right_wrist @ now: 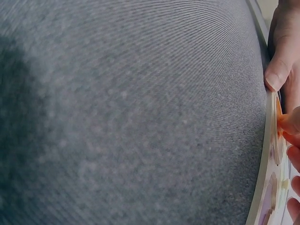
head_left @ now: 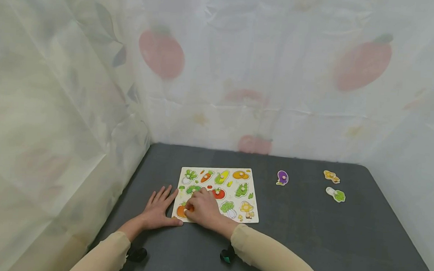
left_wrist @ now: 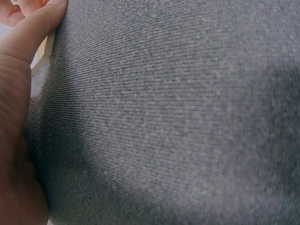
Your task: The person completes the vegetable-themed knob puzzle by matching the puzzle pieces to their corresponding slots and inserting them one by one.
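A white vegetable peg puzzle board (head_left: 215,173) lies on the table, filled with knobbed pieces such as a tomato (head_left: 219,193), a corn cob (head_left: 222,177) and a mushroom (head_left: 247,208). At its lower left corner my right hand (head_left: 206,208) pinches the orange pumpkin piece (head_left: 181,211) with thumb and fingertips; the piece lies at the board's surface, partly hidden by the fingers. Spread flat, my left hand (head_left: 157,211) rests along the board's left edge, its thumb (left_wrist: 35,28) at the near corner. Orange also shows under the right fingertips (right_wrist: 291,123) in the right wrist view.
Right of the board, an eggplant piece (head_left: 282,178) lies loose on the dark grey table (head_left: 300,234). Farther right are a yellow-brown piece (head_left: 331,176) and a white-and-green leafy vegetable piece (head_left: 336,194). Printed curtains (head_left: 221,62) hang behind and at both sides.
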Demonstrator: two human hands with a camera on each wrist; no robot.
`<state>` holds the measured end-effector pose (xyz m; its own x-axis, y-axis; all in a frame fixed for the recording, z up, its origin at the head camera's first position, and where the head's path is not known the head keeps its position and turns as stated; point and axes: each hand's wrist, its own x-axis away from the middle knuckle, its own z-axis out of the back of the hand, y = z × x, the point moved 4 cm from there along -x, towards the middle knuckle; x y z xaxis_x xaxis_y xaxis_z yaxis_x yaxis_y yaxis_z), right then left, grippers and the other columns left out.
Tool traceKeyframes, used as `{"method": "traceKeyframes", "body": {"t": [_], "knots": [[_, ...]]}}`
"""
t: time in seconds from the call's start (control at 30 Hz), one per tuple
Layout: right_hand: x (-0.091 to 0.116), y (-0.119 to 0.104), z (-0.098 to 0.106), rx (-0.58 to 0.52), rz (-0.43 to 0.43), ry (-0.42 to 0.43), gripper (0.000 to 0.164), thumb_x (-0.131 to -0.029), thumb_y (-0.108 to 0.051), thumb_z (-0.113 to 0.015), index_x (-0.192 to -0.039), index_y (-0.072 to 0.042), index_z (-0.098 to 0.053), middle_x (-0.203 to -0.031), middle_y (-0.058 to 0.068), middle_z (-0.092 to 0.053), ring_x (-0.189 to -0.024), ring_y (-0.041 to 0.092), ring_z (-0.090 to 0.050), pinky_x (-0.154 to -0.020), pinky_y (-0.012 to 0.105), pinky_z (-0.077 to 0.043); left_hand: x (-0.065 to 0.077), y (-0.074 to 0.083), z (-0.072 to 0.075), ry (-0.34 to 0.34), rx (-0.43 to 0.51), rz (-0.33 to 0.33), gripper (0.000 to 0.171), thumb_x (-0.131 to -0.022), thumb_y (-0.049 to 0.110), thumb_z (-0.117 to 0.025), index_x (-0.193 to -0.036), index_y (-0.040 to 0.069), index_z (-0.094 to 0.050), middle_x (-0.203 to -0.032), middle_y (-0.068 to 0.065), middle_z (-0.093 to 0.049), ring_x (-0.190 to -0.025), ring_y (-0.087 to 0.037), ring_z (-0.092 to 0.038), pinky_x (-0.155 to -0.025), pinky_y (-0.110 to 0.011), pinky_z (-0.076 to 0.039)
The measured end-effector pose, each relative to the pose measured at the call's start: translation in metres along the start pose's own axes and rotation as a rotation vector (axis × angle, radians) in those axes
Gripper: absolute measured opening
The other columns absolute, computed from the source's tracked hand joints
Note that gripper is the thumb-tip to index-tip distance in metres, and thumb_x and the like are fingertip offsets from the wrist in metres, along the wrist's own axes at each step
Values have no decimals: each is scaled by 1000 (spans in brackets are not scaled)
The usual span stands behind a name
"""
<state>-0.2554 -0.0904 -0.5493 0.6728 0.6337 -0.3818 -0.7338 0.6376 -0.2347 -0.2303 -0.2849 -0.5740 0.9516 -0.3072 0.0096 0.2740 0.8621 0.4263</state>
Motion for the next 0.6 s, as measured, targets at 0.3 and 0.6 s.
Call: {"method": "traceKeyframes", "body": {"t": [0.3, 0.6], "knots": [[0, 0, 1, -1, -8, -5, 7, -86, -37, -81, -84, -29, -80, -83, -15, -60, -86, 11, -49, -73, 29, -39, -1, -9, -7, 19, 35, -15, 119, -76, 75, -74, -164, 11, -25, -168, -25, -13, -153, -48, -3, -116, -68, 3], [0, 0, 1, -13, -16, -8, 7, -85, -37, -81, -84, -30, -80, -81, -15, -59, -86, 11, -48, -73, 29, -38, -2, -5, -5, 18, 32, -8, 120, -75, 73, -77, -163, 8, -28, -166, -28, -16, -152, -51, -6, -116, -70, 1]]}}
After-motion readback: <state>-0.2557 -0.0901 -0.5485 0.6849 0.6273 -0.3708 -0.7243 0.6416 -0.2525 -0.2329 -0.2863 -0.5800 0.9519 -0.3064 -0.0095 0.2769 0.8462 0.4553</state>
